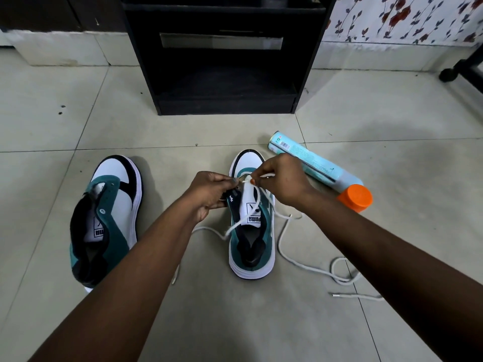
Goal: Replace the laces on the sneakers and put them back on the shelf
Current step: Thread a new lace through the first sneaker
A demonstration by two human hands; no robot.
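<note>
The sneaker (252,218) on the floor, at six o'clock from the shelf (224,61), is getting its white lace (285,246). The right hand (281,178) is pinching the lace near the toe; the left hand (209,194) is holding the sneaker's side. Next, I think, comes poking the tip through the next hole.

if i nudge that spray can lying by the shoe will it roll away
Probably: the spray can is a smooth cylinder lying on its side on flat tile floor. Its wider orange cap would likely make it curve rather than roll straight.
</note>
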